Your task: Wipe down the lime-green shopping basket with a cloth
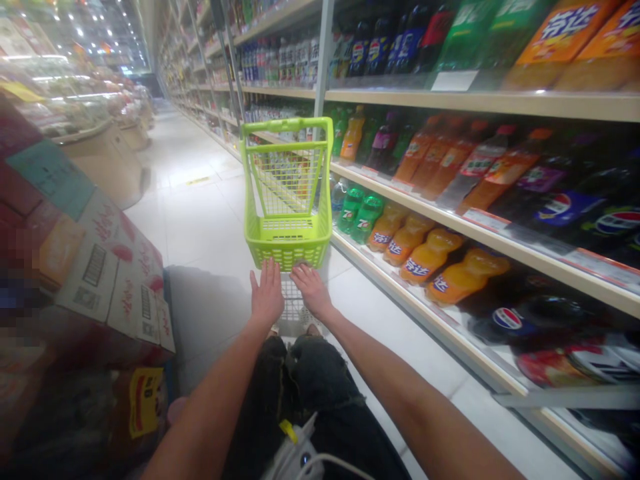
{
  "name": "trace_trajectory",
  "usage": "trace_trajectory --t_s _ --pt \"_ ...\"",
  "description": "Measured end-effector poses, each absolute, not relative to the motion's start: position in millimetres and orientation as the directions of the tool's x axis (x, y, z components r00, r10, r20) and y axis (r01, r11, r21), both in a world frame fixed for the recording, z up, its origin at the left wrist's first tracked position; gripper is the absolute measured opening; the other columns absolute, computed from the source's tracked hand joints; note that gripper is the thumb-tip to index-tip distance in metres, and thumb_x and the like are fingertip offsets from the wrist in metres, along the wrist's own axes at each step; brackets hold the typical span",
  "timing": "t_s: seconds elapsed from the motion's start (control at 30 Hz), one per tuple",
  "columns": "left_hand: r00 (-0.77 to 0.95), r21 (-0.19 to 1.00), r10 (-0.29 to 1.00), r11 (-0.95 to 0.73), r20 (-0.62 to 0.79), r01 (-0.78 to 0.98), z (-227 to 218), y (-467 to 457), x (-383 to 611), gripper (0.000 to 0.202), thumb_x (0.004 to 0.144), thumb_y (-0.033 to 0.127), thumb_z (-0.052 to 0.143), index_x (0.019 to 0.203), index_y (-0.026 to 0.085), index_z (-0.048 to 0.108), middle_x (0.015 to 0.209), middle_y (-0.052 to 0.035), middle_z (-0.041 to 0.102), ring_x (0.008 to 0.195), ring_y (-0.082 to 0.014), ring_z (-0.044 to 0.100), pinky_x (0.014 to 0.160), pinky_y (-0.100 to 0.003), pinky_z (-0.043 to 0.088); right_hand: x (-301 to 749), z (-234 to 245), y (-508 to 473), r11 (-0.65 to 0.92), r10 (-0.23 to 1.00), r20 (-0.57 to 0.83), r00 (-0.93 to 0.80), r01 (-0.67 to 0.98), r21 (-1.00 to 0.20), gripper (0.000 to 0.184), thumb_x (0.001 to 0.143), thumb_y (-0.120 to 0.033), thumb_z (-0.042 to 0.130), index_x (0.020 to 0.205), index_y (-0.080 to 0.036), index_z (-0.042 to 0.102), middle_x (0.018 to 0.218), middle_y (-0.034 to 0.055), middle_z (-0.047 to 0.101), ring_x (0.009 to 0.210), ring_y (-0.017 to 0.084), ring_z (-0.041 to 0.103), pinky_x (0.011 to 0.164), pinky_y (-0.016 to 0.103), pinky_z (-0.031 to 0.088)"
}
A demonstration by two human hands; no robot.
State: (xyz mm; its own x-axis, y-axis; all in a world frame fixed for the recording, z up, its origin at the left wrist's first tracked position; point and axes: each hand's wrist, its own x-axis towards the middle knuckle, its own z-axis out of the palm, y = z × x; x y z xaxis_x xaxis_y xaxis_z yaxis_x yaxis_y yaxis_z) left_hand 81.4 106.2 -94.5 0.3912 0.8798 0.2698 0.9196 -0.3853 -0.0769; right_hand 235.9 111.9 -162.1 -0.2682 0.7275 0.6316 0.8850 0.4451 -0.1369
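Observation:
A lime-green plastic shopping basket cart (pixel 287 230) stands on the aisle floor right in front of me, its handle (pixel 286 125) raised at the far side. My left hand (pixel 267 293) lies flat with fingers stretched out against the basket's near lower edge. My right hand (pixel 311 288) rests beside it, fingers also extended and touching the same edge. Neither hand holds anything. The basket looks empty inside.
Shelves (pixel 480 100) of soft-drink bottles run along the right, with orange bottles (pixel 435 263) and green bottles (pixel 360 213) on the lowest shelf. Stacked cardboard cartons (pixel 110 267) stand at the left. The white tiled aisle (pixel 190 200) stretches ahead. My dark trousers (pixel 305 387) show below.

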Motion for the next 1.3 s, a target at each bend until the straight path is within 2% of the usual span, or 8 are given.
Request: trace_trajectory --t_s 0.1,0.23,0.33,0.43,0.63,0.87,1.1,1.3 --pt "0.368 -0.07 0.889 -0.363 0.272 0.929 -98 106 75 0.065 0.076 0.015 0.034 0.139 0.006 0.022 0.149 -0.012 0.013 0.137 -0.0236 0.009 0.108 -0.054 0.008 229 -156 104 0.476 0.696 0.653 -0.299 0.873 -0.107 0.038 0.088 -0.01 0.034 0.119 -0.019 0.055 0.126 0.0085 0.054 0.129 0.019 0.033 0.102 0.044 0.031" --pt "0.312 -0.058 0.915 -0.308 0.255 0.95 -98 110 67 0.066 0.074 0.014 0.036 0.139 0.005 0.022 0.148 -0.0136 0.014 0.137 -0.0246 0.009 0.108 -0.054 0.008 207 -116 112 0.504 0.613 0.729 -0.305 0.861 -0.064 0.039 0.09 -0.012 0.032 0.123 -0.021 0.052 0.129 0.0062 0.052 0.132 0.017 0.028 0.106 0.042 0.025" --pt "0.277 -0.059 0.926 -0.271 0.256 0.961 -98 112 60 0.067 0.075 0.014 0.037 0.139 0.006 0.021 0.149 -0.0132 0.013 0.137 -0.024 0.008 0.108 -0.053 0.007 192 -99 126 0.502 0.625 0.718 -0.306 0.862 -0.07 0.038 0.09 -0.013 0.034 0.124 -0.021 0.051 0.131 0.0059 0.05 0.132 0.018 0.027 0.108 0.043 0.021" --pt "0.274 -0.062 0.928 -0.267 0.252 0.962 -99 113 52 0.067 0.075 0.015 0.037 0.139 0.006 0.02 0.149 -0.0133 0.012 0.137 -0.0236 0.007 0.109 -0.053 0.007 184 -111 135 0.492 0.68 0.66 -0.32 0.866 -0.088 0.037 0.089 -0.012 0.037 0.123 -0.021 0.051 0.132 0.0065 0.048 0.131 0.019 0.031 0.107 0.045 0.021" --pt "0.271 -0.048 0.932 -0.268 0.242 0.962 -103 112 44 0.066 0.075 0.015 0.037 0.138 0.005 0.022 0.149 -0.0129 0.01 0.137 -0.0236 0.008 0.109 -0.053 0.008 185 -154 129 0.497 0.767 0.522 -0.374 0.86 -0.114 0.033 0.088 -0.01 0.04 0.114 -0.018 0.058 0.125 0.0079 0.055 0.122 0.022 0.044 0.101 0.047 0.032" --pt "0.222 -0.038 0.931 -0.221 0.289 0.975 -100 119 33 0.07 0.071 0.014 0.039 0.138 0.004 0.022 0.148 -0.0133 0.013 0.137 -0.0238 0.008 0.108 -0.053 0.008 160 -108 139 0.586 0.647 0.647 -0.403 0.806 -0.084 0.039 0.089 -0.013 0.037 0.125 -0.02 0.049 0.134 0.0064 0.046 0.133 0.019 0.025 0.107 0.044 0.022" --pt "0.252 -0.068 0.919 -0.243 0.302 0.968 -80 125 24 0.07 0.072 0.015 0.039 0.139 0.005 0.02 0.149 -0.0135 0.01 0.137 -0.0254 0.009 0.107 -0.054 0.011 154 -121 141 0.56 0.754 0.493 -0.433 0.817 -0.138 0.033 0.087 -0.01 0.041 0.114 -0.017 0.058 0.127 0.0099 0.053 0.124 0.022 0.041 0.1 0.047 0.033" --pt "0.361 -0.095 0.88 -0.35 0.309 0.932 -48 148 37 0.065 0.076 0.017 0.036 0.139 0.007 0.022 0.149 -0.0121 0.013 0.137 -0.0245 0.008 0.107 -0.055 0.01 174 -80 133 0.571 0.606 0.723 -0.332 0.814 -0.105 0.039 0.088 -0.01 0.037 0.123 -0.019 0.052 0.131 0.0082 0.05 0.132 0.017 0.027 0.107 0.042 0.025"
